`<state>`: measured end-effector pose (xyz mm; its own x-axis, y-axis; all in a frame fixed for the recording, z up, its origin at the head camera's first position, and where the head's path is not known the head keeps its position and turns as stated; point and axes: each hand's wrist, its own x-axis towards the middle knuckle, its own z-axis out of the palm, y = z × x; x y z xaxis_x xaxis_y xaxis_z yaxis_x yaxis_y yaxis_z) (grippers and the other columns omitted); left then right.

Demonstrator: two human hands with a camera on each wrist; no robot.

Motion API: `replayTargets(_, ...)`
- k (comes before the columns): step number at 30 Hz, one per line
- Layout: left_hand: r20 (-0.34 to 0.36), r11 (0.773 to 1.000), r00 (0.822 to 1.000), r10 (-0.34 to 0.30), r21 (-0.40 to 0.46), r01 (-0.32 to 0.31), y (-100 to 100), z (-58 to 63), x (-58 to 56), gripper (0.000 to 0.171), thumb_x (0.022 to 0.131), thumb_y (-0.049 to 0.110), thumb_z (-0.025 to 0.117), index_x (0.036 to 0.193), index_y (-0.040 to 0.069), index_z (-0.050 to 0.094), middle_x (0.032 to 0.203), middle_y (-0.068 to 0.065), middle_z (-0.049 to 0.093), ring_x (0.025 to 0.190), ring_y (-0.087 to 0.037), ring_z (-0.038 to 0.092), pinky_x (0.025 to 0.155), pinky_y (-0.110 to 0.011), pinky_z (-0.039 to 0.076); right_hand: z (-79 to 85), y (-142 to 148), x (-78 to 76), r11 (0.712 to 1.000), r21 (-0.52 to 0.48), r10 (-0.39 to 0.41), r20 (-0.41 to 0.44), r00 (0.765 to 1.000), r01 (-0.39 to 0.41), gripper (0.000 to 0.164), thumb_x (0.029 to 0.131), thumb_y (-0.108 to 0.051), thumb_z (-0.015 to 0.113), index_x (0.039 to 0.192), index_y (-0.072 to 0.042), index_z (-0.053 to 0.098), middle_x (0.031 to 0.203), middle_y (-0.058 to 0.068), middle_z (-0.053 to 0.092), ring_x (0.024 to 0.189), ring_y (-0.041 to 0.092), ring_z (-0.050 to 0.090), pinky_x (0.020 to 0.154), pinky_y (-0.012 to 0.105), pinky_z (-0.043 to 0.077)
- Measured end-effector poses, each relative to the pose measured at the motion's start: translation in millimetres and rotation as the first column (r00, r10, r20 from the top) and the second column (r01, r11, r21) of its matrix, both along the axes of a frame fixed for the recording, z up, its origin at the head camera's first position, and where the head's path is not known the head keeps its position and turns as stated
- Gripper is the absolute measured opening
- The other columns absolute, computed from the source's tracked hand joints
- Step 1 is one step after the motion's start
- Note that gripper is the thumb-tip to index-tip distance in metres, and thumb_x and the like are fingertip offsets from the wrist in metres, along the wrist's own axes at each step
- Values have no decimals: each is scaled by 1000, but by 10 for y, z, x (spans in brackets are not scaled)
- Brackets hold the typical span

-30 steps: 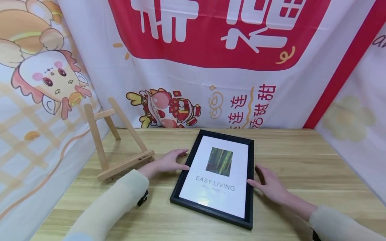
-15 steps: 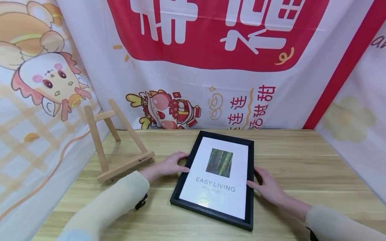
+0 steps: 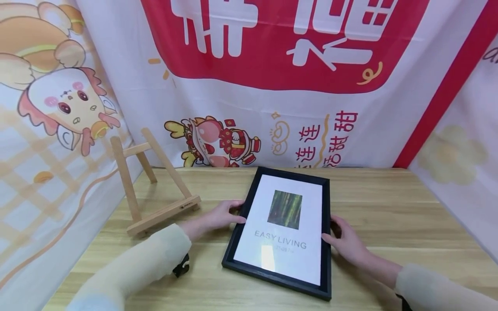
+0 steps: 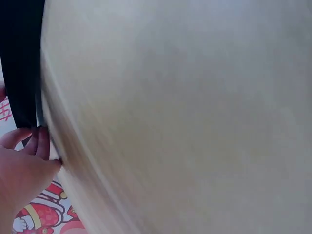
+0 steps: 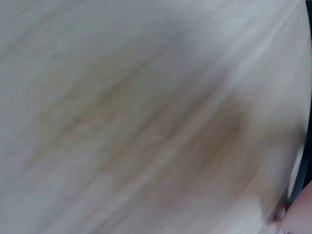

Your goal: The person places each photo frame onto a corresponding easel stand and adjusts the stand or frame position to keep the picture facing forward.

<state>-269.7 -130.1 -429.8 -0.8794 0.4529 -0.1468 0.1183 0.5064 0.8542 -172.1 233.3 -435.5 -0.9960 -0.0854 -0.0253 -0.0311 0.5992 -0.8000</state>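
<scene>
A black picture frame (image 3: 326, 268) lies face up, slightly turned, over the middle of the table. Its white sheet reads "EASY LIVING" below a small green picture (image 3: 285, 210). My left hand (image 3: 222, 214) grips the left side, thumb on the front rim and fingers at the outer edge. On the opposite side, my right hand (image 3: 348, 242) holds the rim the same way. In the left wrist view, fingers of the left hand (image 4: 24, 170) pinch the dark frame edge (image 4: 19, 58). The right wrist view catches only part of the right hand (image 5: 298, 214) beside the frame.
A small wooden easel (image 3: 165, 212) stands at the left, close behind my left forearm. The wood-grain table (image 3: 389, 207) meets a printed cloth backdrop (image 3: 218, 99) at the back. More printed cloth hangs along both sides.
Both hands have closed in on the frame's sides and now hold them. The frame has shifted very slightly, and a bright reflection has grown near the bottom of its sheet.
</scene>
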Motion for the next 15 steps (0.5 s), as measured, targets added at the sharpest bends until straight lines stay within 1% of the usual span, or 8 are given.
replayTargets(3, 56, 991, 998, 9, 132, -16, -4, 37, 30, 73, 86, 11, 74, 148, 2, 36, 147, -18, 42, 132, -31, 42, 105, -44, 40, 49, -12, -14, 993, -120, -18, 17, 1000, 20, 68, 95, -6, 61, 149, 8, 22, 143, 35, 35, 127, 47, 42, 101, 51, 42)
replayTargets(5, 89, 975, 996, 3, 220, -22, -12, 62, 48, 74, 86, 6, 72, 149, 1, 33, 145, -23, 42, 127, -34, 47, 95, -41, 50, 89, -15, -28, 984, -177, -27, 21, 999, 31, 69, 95, -3, 60, 150, 6, 19, 144, 34, 35, 125, 47, 45, 96, 45, 49)
replayTargets(7, 112, 958, 994, -1, 285, -31, -26, 93, 65, 76, 86, 3, 71, 150, 1, 30, 142, -26, 44, 124, -35, 51, 86, -38, 55, 136, -17, -42, 977, -210, -29, 13, 1000, 31, 70, 95, -1, 59, 151, 5, 18, 146, 34, 32, 125, 46, 45, 93, 41, 51)
replayTargets(9, 108, 946, 994, 6, 322, -41, -60, 132, 74, 77, 86, 2, 70, 151, 4, 29, 139, -28, 46, 119, -36, 55, 82, -37, 57, 191, -24, -53, 976, -218, -27, -9, 1000, 24, 71, 95, -2, 60, 152, 4, 18, 150, 32, 26, 126, 46, 44, 92, 39, 51)
replayTargets(11, 101, 940, 995, 19, 338, -52, -102, 191, 87, 77, 87, 4, 70, 153, 10, 30, 139, -27, 47, 116, -35, 57, 81, -39, 57, 251, -41, -60, 973, -229, -18, -29, 999, 11, 72, 95, -4, 60, 153, 3, 17, 152, 30, 23, 126, 46, 44, 92, 38, 51)
replayTargets(13, 96, 932, 995, 31, 358, -63, -165, 250, 99, 78, 88, 7, 70, 153, 17, 30, 142, -25, 45, 117, -35, 56, 80, -41, 57, 304, -67, -75, 974, -227, -11, -54, 999, -1, 73, 96, -8, 61, 154, -1, 17, 153, 28, 23, 127, 45, 43, 93, 38, 49)
replayTargets(15, 95, 925, 995, 41, 373, -74, -228, 314, 121, 78, 88, 9, 70, 154, 23, 30, 146, -22, 41, 118, -35, 55, 79, -43, 57, 352, -104, -96, 972, -236, -4, -73, 997, -14, 73, 96, -10, 61, 155, -5, 17, 153, 27, 25, 126, 45, 45, 92, 37, 50)
